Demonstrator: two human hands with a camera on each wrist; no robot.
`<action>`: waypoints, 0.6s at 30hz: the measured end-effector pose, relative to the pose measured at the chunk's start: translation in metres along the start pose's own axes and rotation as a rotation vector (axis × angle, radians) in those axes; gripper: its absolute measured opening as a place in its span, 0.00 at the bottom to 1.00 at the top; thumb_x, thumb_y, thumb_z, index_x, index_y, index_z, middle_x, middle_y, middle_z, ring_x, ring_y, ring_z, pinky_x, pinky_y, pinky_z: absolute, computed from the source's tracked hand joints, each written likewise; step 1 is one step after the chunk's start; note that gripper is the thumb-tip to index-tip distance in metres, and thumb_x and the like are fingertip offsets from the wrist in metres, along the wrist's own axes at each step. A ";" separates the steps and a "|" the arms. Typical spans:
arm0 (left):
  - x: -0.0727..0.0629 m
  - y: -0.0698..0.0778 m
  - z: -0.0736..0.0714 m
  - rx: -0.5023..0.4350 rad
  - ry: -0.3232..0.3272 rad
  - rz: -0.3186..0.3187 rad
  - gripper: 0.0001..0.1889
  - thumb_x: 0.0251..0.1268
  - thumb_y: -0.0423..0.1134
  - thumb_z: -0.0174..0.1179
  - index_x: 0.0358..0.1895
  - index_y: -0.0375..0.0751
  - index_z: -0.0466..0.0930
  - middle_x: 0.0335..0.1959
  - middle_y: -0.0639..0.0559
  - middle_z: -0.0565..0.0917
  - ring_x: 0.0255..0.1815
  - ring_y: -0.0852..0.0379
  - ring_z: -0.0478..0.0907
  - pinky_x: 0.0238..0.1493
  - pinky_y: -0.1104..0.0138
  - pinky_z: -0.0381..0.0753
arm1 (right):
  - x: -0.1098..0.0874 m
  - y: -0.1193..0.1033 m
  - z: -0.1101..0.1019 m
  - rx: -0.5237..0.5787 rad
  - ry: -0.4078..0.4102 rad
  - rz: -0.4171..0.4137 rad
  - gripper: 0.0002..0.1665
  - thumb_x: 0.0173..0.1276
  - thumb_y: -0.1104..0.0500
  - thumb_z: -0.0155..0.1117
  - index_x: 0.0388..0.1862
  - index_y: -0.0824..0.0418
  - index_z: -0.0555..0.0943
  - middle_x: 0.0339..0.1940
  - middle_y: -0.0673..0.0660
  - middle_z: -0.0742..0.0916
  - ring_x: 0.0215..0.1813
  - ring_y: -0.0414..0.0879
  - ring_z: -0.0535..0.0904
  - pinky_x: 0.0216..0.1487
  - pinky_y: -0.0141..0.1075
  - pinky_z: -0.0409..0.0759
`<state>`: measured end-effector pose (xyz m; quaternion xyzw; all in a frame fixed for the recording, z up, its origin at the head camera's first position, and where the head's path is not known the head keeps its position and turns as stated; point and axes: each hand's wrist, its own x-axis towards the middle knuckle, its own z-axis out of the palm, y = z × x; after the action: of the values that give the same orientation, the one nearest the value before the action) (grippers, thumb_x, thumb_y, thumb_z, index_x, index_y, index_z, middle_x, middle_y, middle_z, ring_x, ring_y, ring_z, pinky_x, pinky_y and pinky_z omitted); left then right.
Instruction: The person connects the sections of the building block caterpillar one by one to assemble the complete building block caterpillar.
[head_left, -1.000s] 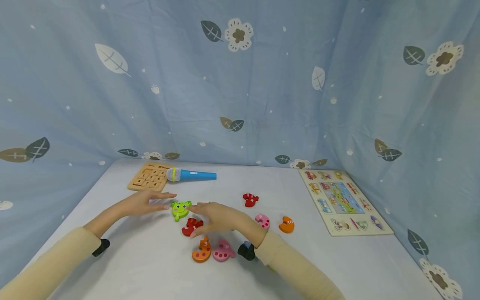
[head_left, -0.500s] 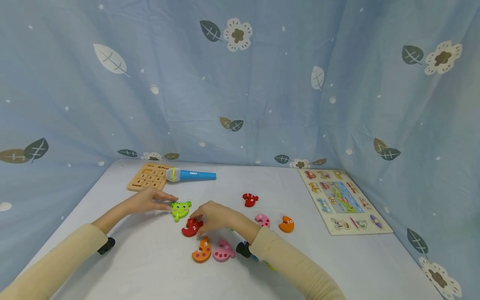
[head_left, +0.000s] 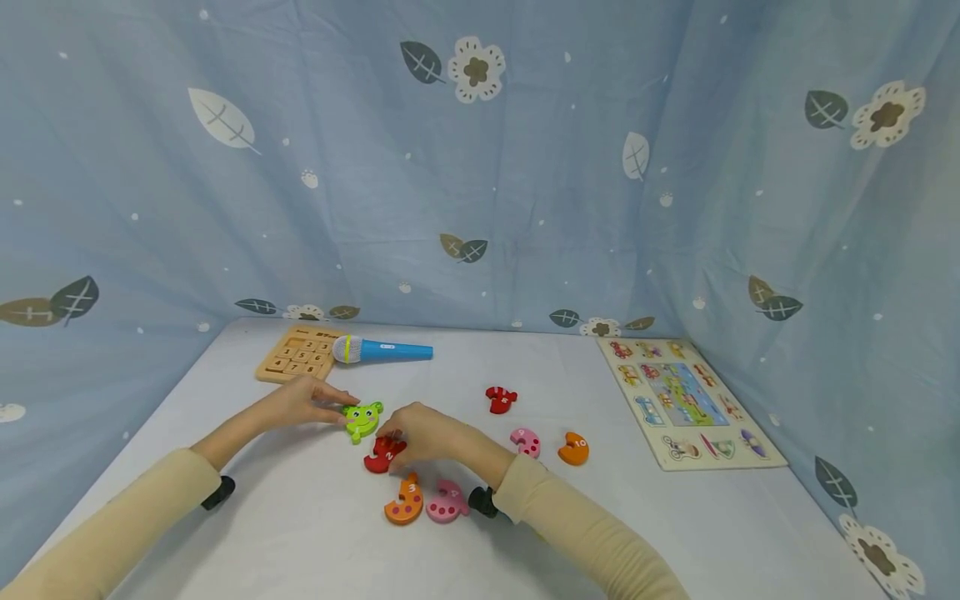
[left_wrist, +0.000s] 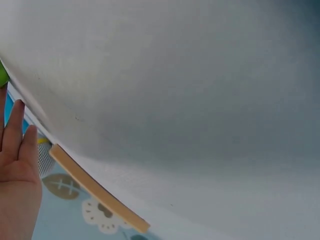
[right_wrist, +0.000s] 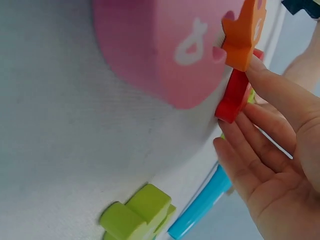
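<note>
My left hand (head_left: pixel 300 402) pinches the left edge of a green frog-faced piece (head_left: pixel 363 421) between thumb and fingers. In the left wrist view only a green sliver of that piece (left_wrist: pixel 3 75) shows past the fingers. Just to the right, my right hand (head_left: pixel 431 433) grips a red number piece (head_left: pixel 381 454) marked 2, thumb on the near side and fingers on the far side. The right wrist view has this red piece (right_wrist: pixel 234 97) between the thumb and fingers. Close in front lie an orange piece (head_left: pixel 405 502) marked 3 and a pink spotted piece (head_left: pixel 446 504).
Behind the left hand are a wooden number board (head_left: pixel 298 354) and a blue toy microphone (head_left: pixel 390 351). Further right lie a red piece (head_left: pixel 500 400), a pink piece (head_left: pixel 527 442), an orange piece (head_left: pixel 573 449) and a picture puzzle board (head_left: pixel 693 404). The right forearm hides a green piece (right_wrist: pixel 137 212).
Both hands have come down onto the pieces. The right hand has closed on the red piece; the left has moved right to the frog piece, which has turned slightly.
</note>
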<state>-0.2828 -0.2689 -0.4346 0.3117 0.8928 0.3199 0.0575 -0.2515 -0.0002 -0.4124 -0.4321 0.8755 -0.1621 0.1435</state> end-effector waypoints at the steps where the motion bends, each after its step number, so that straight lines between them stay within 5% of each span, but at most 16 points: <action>1: 0.000 0.001 0.000 -0.003 0.002 0.000 0.18 0.57 0.44 0.69 0.50 0.41 0.86 0.49 0.47 0.85 0.54 0.41 0.80 0.53 0.50 0.79 | 0.000 0.000 0.000 -0.001 0.003 0.004 0.28 0.56 0.55 0.76 0.56 0.58 0.82 0.49 0.47 0.86 0.44 0.33 0.77 0.48 0.20 0.75; 18: -0.011 0.004 0.003 0.032 0.036 -0.061 0.16 0.55 0.47 0.70 0.47 0.48 0.87 0.48 0.49 0.86 0.55 0.44 0.80 0.55 0.51 0.78 | -0.004 0.002 0.004 0.037 0.077 0.020 0.27 0.55 0.52 0.76 0.54 0.58 0.83 0.48 0.48 0.86 0.42 0.34 0.77 0.45 0.19 0.75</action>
<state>-0.2708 -0.2710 -0.4357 0.2796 0.9078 0.3092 0.0460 -0.2491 0.0042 -0.4162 -0.4143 0.8814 -0.1931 0.1192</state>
